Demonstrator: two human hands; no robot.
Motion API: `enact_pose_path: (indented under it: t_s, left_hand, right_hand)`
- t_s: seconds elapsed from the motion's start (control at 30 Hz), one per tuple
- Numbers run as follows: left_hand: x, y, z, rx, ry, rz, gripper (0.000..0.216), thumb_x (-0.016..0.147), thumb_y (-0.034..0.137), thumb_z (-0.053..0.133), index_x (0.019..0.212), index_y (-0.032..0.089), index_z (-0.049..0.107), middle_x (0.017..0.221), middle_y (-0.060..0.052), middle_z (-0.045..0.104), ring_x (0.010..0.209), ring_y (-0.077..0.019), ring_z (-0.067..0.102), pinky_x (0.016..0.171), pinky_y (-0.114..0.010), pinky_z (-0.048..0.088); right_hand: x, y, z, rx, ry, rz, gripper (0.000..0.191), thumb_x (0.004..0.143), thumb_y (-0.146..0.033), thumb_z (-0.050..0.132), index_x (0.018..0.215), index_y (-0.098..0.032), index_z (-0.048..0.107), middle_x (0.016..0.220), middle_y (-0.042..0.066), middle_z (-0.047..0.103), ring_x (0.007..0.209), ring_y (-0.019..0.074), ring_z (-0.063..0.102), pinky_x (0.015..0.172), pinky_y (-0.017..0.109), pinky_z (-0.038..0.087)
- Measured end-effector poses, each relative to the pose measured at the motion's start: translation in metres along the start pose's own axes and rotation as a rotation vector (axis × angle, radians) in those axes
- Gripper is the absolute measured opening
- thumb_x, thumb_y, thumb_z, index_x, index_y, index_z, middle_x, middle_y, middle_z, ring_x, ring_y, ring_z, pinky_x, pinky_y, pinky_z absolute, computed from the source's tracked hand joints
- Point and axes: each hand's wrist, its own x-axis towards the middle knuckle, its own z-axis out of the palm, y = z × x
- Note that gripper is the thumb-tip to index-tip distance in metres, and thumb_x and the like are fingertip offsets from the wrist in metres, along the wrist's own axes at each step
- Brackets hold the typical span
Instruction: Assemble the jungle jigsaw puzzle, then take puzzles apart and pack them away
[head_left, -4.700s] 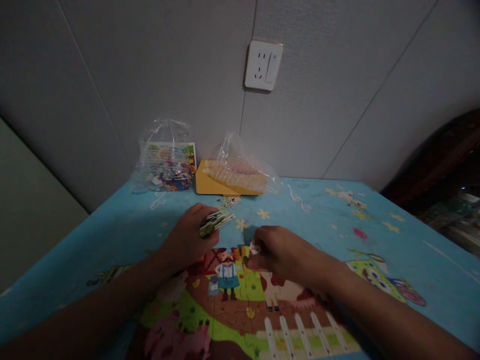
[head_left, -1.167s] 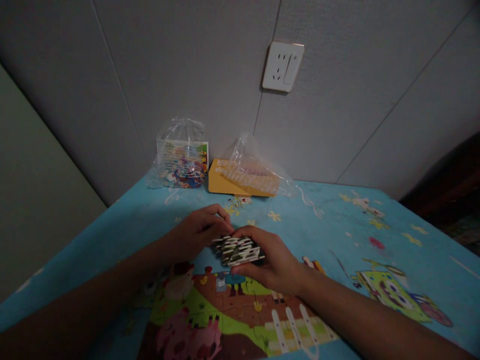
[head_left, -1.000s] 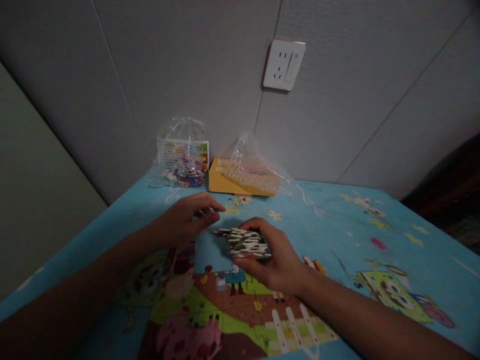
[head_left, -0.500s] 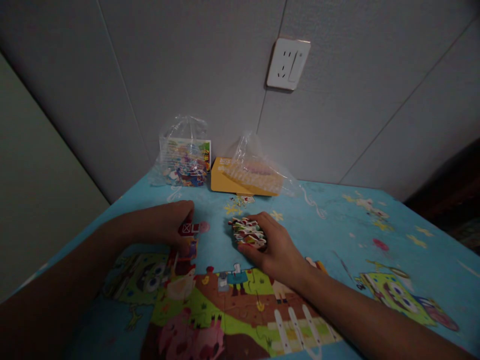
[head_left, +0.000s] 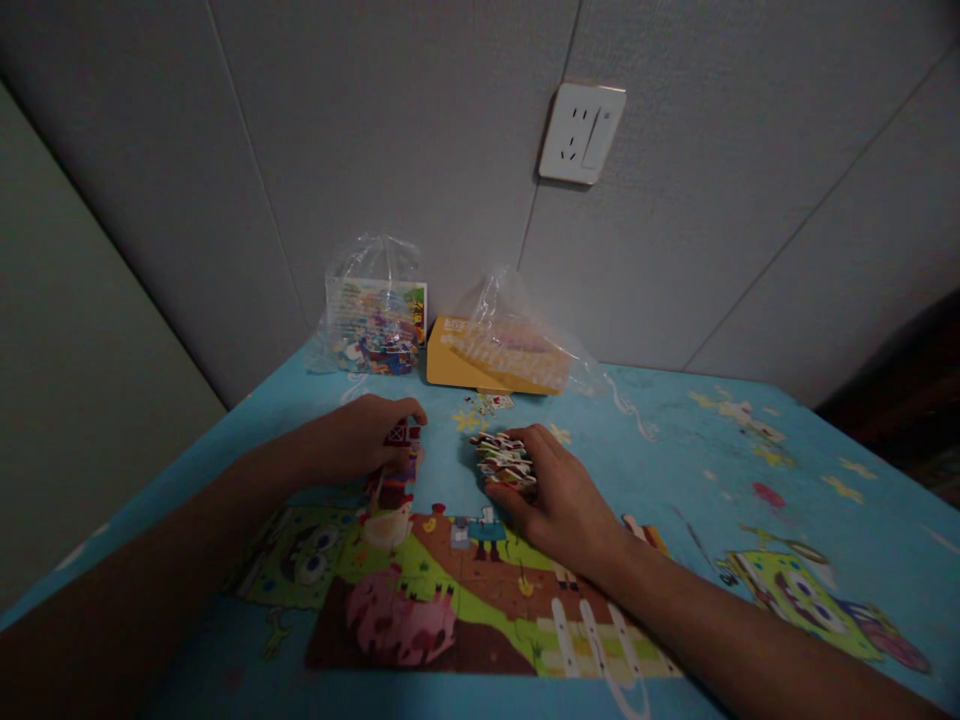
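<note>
A partly joined jigsaw puzzle (head_left: 480, 595) with a farm picture lies flat on the blue patterned tablecloth (head_left: 690, 480). At its upper left, my left hand (head_left: 375, 435) is closed around a puzzle piece (head_left: 405, 433) showing a red barn; the fingers cover part of it. This piece lines up with the column above the white hen. Right of it, my right hand (head_left: 559, 495) grips a thick stack of puzzle pieces (head_left: 504, 462) between thumb and fingers, close above the cloth. My right forearm hides some of the puzzle's right side.
Against the grey wall stand a clear plastic bag (head_left: 375, 330) with more pieces and a picture card, and a yellow box (head_left: 450, 360) partly under another clear bag (head_left: 525, 340). A white socket (head_left: 582, 134) is on the wall above.
The joined puzzle has shifted away from me and slightly right, mostly on its left side, so its front edge now shows. My left hand has moved right. My right hand keeps the stack.
</note>
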Motion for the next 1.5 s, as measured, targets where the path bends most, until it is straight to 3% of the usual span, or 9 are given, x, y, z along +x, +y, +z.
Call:
enact_pose_path:
  t_s: [0.2,0.27,0.33,0.43,0.6,0.9,1.1,1.33,1.5]
  left_hand:
    - [0.000,-0.002,-0.013,-0.092,0.294,-0.020,0.029,0.080,0.044,0.061,0.095,0.019,0.063,0.083,-0.002,0.067,0.073,-0.0174,0.060,0.067,-0.027,0.042]
    - [-0.002,-0.001,-0.016,-0.169,0.218,-0.028,0.031,0.081,0.047,0.060,0.094,0.019,0.063,0.079,0.000,0.066,0.069,-0.0163,0.059,0.065,-0.026,0.043]
    - [-0.005,0.001,-0.015,-0.215,0.004,0.007,0.029,0.082,0.045,0.059,0.093,0.019,0.066,0.080,0.000,0.067,0.070,-0.0163,0.061,0.065,-0.026,0.045]
    - [-0.008,0.004,-0.011,-0.135,-0.202,0.097,0.029,0.077,0.040,0.065,0.098,0.020,0.069,0.098,-0.003,0.066,0.088,-0.0193,0.062,0.078,-0.027,0.047]
    - [-0.009,0.005,-0.006,-0.028,-0.226,0.057,0.053,0.064,0.044,0.075,0.110,0.020,0.064,0.112,-0.005,0.058,0.098,-0.0219,0.058,0.085,-0.029,0.045]
    - [-0.013,0.010,-0.007,0.008,-0.273,-0.017,0.041,0.065,0.045,0.071,0.093,0.018,0.057,0.097,-0.005,0.061,0.083,-0.0213,0.057,0.068,-0.028,0.042]
    - [-0.014,0.013,-0.011,-0.153,-0.189,-0.002,0.051,0.076,0.039,0.064,0.123,0.023,0.051,0.099,-0.002,0.069,0.086,-0.0206,0.064,0.071,-0.027,0.046]
    - [-0.018,0.017,-0.028,-0.461,-0.259,0.023,0.028,0.081,0.044,0.063,0.095,0.021,0.068,0.091,-0.002,0.074,0.083,-0.0203,0.067,0.070,-0.027,0.051]
    - [-0.025,0.023,-0.021,-0.234,-0.430,0.048,0.033,0.069,0.040,0.074,0.098,0.024,0.070,0.091,-0.001,0.070,0.082,-0.0213,0.065,0.071,-0.028,0.049]
  right_hand:
    - [0.001,0.004,0.000,-0.019,0.013,0.034,0.034,0.082,-0.025,0.063,0.113,-0.015,0.052,0.102,0.011,0.060,0.093,0.0261,0.058,0.082,0.040,0.047]
    - [0.001,0.003,0.000,-0.029,0.015,0.029,0.033,0.082,-0.025,0.063,0.112,-0.015,0.051,0.102,0.011,0.060,0.093,0.0257,0.058,0.082,0.040,0.047]
    - [0.000,0.004,0.000,-0.034,0.016,0.023,0.033,0.082,-0.025,0.063,0.112,-0.015,0.051,0.102,0.011,0.059,0.093,0.0256,0.057,0.082,0.040,0.047]
    - [0.000,0.004,0.000,-0.032,0.018,0.011,0.034,0.082,-0.025,0.062,0.113,-0.015,0.051,0.103,0.011,0.059,0.094,0.0259,0.057,0.083,0.041,0.047]
    - [0.002,0.003,0.000,-0.023,0.014,0.018,0.034,0.082,-0.025,0.061,0.112,-0.015,0.050,0.104,0.012,0.060,0.095,0.0266,0.057,0.084,0.042,0.047]
    - [0.001,0.003,-0.001,-0.021,0.011,0.017,0.033,0.082,-0.025,0.060,0.112,-0.017,0.049,0.103,0.012,0.059,0.094,0.0272,0.058,0.082,0.042,0.047]
    - [0.001,0.004,-0.001,-0.032,0.011,0.010,0.033,0.082,-0.024,0.061,0.112,-0.017,0.049,0.104,0.012,0.059,0.096,0.0271,0.057,0.083,0.042,0.047]
    - [0.001,0.002,-0.002,-0.011,-0.001,0.025,0.034,0.081,-0.023,0.061,0.112,-0.016,0.050,0.104,0.012,0.059,0.095,0.0267,0.057,0.084,0.042,0.047]
    - [0.002,0.003,-0.001,0.007,0.008,0.018,0.032,0.081,-0.024,0.060,0.111,-0.016,0.051,0.103,0.013,0.059,0.094,0.0271,0.057,0.082,0.042,0.047]
